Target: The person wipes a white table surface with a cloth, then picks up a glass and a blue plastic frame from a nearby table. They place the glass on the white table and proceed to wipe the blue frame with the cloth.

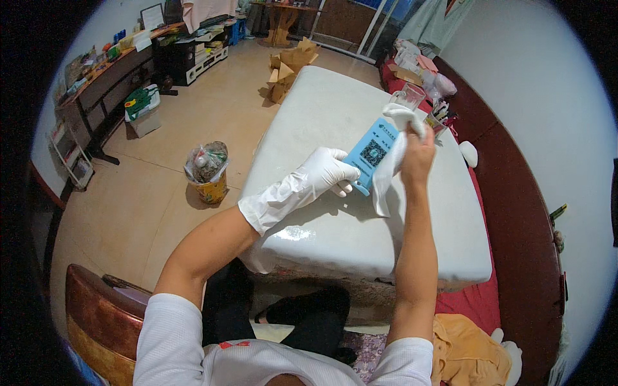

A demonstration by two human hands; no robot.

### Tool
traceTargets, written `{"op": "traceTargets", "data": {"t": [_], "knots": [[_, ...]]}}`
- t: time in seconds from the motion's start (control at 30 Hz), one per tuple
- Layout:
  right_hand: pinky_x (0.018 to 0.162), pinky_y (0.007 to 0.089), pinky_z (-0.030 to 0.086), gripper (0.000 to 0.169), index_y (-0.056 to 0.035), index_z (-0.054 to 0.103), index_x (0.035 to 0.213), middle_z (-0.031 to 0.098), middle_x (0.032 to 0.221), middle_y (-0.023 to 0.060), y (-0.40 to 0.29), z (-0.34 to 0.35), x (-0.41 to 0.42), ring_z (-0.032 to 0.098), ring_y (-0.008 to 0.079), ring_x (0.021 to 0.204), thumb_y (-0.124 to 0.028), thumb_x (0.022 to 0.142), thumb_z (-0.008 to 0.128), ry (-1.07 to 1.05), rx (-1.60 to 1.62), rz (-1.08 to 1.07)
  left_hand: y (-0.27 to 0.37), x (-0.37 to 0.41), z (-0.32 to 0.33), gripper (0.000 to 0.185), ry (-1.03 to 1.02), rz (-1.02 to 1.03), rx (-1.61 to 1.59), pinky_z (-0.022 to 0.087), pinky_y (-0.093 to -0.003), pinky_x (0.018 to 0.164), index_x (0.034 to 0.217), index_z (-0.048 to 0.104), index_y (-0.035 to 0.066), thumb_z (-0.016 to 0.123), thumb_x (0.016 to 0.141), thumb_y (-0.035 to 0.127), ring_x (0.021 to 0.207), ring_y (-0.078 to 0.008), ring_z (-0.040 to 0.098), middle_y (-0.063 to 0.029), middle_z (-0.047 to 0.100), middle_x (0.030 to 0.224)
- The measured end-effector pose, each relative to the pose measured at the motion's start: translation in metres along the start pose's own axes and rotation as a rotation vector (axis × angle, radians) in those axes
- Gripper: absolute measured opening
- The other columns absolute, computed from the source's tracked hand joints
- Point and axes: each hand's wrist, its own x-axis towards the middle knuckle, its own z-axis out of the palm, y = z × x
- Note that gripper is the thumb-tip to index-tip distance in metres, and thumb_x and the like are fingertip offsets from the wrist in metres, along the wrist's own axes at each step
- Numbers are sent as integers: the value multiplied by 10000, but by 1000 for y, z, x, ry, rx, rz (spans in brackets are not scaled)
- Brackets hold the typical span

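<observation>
My left hand point(327, 169), in a white glove that reaches past the wrist, grips the lower end of a light-blue plaque point(363, 144). The plaque bears writing and a printed code, and is tilted above the table. In my bare right hand point(418, 157) is a soft white cloth or wipe point(389, 166). It hangs down over the plaque's right edge and hides part of it; another fold sticks out above my fingers. Beneath both hands spreads a table with a smooth white cover point(318, 106).
Behind my right hand stand a clear glass mug point(410, 95) and a pen holder point(438, 120). A lined waste bin point(207, 186) and a crumpled cardboard box point(287, 70) sit on the floor. Along the right runs a red-covered seat point(466, 301) with an orange garment point(468, 347).
</observation>
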Motion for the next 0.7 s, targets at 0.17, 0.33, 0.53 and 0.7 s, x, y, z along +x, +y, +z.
{"op": "traceTargets", "data": {"t": [0.17,0.33,0.53,0.7], "knots": [[599,272,475,240,5,512,1046,570,867,82,-8,-31,5,552,132,691,-144,859,522,120,239,194,-1,0,-12,320,-19,53,-72,501,-246,715,1010,587,0,690,759,168,783,-110,576,-61,616,894],[685,263,439,249,-55,558,1041,560,896,56,-20,-24,-7,530,135,786,-182,828,546,-76,82,23,-6,2,-16,390,-65,137,-30,477,-265,811,1075,567,-7,707,734,117,867,-138,580,-72,616,951],[764,335,421,395,-108,566,1057,532,978,83,-38,2,-30,505,193,906,-418,819,509,-333,-98,-84,-5,3,-20,347,-11,116,-55,473,-231,765,1022,599,-9,702,694,40,821,-122,580,-74,624,913],[770,337,436,191,-112,630,974,542,962,125,-35,22,-46,518,272,893,-163,797,582,-671,-436,-283,-6,4,-17,297,57,199,46,518,-261,725,961,598,-43,686,681,2,820,-170,612,-100,621,924]]}}
